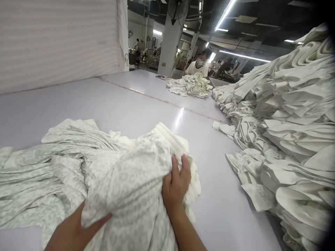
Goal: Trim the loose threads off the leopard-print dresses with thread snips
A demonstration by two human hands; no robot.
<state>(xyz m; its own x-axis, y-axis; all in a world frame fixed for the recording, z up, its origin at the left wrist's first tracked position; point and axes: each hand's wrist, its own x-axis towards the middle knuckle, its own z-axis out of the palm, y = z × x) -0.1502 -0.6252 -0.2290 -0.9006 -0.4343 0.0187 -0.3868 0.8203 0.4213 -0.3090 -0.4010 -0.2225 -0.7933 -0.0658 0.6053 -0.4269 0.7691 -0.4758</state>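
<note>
White cotton fabric with pale grey-green print (117, 174) lies bunched at lower centre of the pale grey bench (125, 104), long axis running to the left frame edge; right hand (175, 184) grips its pleated edge (170, 143), fingers (181, 170) curled, left hand (75, 232) lying open against it.

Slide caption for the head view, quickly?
Left hand and right hand rest on patterned white fabric on a table, beside a heaped cloth pile.
</note>
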